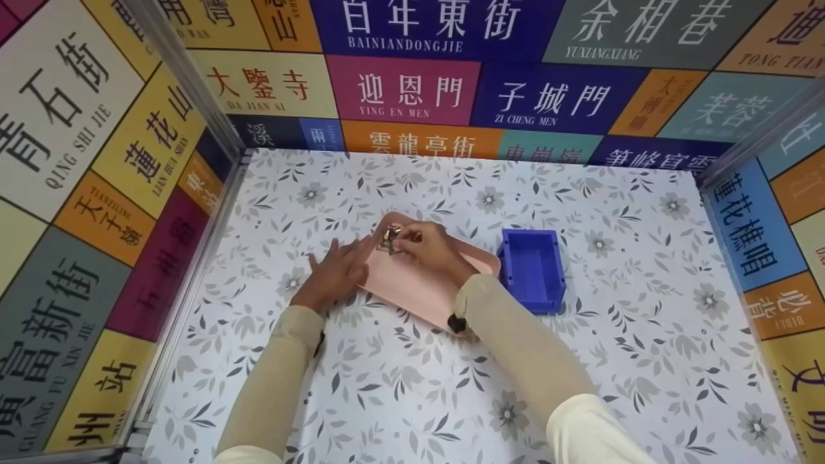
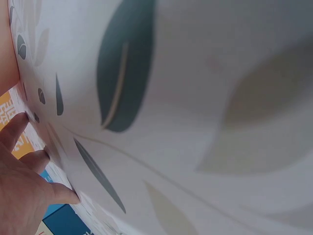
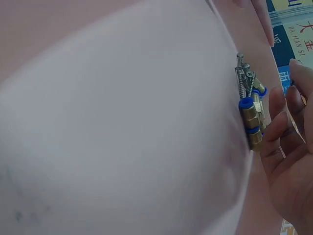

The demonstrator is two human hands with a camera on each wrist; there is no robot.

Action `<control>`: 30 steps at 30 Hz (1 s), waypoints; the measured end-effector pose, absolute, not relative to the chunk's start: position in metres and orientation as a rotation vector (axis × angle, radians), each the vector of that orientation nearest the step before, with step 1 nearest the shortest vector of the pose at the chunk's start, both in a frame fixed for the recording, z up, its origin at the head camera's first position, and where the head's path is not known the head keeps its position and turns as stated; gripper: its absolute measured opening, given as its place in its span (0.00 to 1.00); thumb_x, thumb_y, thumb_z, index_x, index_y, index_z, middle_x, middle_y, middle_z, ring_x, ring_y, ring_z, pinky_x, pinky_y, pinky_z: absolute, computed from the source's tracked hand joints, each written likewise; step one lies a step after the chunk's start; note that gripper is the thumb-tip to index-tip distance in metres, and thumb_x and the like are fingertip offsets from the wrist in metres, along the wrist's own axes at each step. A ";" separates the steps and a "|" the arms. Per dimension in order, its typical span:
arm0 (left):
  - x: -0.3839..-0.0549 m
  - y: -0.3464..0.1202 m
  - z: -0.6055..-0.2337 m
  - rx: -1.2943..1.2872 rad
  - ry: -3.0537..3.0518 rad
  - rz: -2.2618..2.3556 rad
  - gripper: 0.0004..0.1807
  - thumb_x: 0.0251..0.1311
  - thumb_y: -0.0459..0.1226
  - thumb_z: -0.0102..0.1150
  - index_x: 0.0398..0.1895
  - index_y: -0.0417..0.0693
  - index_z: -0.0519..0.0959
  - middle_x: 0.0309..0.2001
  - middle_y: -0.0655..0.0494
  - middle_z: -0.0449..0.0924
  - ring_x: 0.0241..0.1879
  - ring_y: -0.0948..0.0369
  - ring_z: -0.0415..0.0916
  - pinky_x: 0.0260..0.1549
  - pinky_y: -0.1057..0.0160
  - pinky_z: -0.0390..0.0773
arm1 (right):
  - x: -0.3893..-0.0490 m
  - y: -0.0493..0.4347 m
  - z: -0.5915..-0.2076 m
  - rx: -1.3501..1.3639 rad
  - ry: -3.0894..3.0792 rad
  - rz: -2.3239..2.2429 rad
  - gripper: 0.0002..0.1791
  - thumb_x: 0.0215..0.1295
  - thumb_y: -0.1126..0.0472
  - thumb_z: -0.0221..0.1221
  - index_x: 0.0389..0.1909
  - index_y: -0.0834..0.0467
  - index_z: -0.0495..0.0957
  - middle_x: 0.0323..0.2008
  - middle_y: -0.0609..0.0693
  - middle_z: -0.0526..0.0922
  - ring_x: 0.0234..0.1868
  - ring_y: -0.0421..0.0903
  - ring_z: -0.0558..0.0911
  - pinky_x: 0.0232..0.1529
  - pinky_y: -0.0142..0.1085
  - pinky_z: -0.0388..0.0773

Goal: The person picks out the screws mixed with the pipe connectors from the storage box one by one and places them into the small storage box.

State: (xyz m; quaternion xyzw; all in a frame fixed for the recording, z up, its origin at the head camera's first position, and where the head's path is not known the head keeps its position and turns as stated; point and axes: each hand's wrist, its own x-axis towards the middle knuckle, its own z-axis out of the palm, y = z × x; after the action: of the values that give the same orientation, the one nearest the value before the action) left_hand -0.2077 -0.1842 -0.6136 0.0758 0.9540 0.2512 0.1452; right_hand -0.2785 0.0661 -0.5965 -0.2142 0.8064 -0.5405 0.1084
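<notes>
Brass fittings (image 3: pixel 253 116) and screws (image 3: pixel 241 81) lie just left of the right hand (image 1: pixel 433 247), fingers bent; can't tell whether they pinch anything. Left hand (image 1: pixel 335 273), farther off, has spread fingers.

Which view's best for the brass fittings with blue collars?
Right wrist: the brass fittings show close up, blue collars distinct, beside metal screws. Head shows just a small shiny cluster by the right hand; left wrist shows none.

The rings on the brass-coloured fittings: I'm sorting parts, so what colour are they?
The rings are blue, seen best in the right wrist view.
</notes>
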 end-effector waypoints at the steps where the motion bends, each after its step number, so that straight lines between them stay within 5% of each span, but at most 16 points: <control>1: -0.208 -0.184 -0.614 0.217 2.745 0.725 0.32 0.77 0.61 0.29 0.81 0.84 0.41 0.82 0.61 0.51 0.82 0.40 0.31 0.66 0.18 0.28 | -0.278 0.067 -0.595 -0.638 2.373 -1.598 0.06 0.66 0.58 0.68 0.38 0.55 0.89 0.31 0.52 0.88 0.25 0.48 0.82 0.22 0.30 0.76; 4: -0.207 -0.184 -0.613 0.212 2.739 0.726 0.32 0.77 0.62 0.28 0.81 0.83 0.41 0.83 0.61 0.50 0.82 0.40 0.30 0.66 0.18 0.27 | -0.278 0.071 -0.592 -0.673 2.397 -1.613 0.06 0.66 0.59 0.69 0.39 0.57 0.89 0.33 0.51 0.88 0.27 0.45 0.81 0.24 0.30 0.76; 10: -0.205 -0.186 -0.613 0.224 2.740 0.743 0.33 0.76 0.62 0.31 0.82 0.81 0.42 0.82 0.60 0.51 0.82 0.40 0.31 0.66 0.19 0.27 | -0.277 0.079 -0.586 -0.726 2.432 -1.632 0.09 0.66 0.60 0.68 0.40 0.62 0.88 0.33 0.54 0.88 0.28 0.59 0.85 0.25 0.30 0.79; 30: -0.204 -0.186 -0.611 0.192 2.713 0.774 0.34 0.76 0.61 0.34 0.82 0.80 0.43 0.83 0.60 0.50 0.83 0.43 0.30 0.69 0.22 0.25 | -0.279 0.107 -0.560 -0.705 2.510 -1.682 0.07 0.66 0.60 0.68 0.39 0.60 0.88 0.33 0.49 0.88 0.26 0.51 0.82 0.27 0.31 0.80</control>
State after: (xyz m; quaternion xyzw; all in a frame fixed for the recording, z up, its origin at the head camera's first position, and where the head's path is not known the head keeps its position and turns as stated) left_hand -0.2045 -0.1863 -0.6112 0.0669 0.9476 0.2705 0.1563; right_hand -0.2786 0.1066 -0.5602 -0.2273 0.8087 -0.5421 0.0194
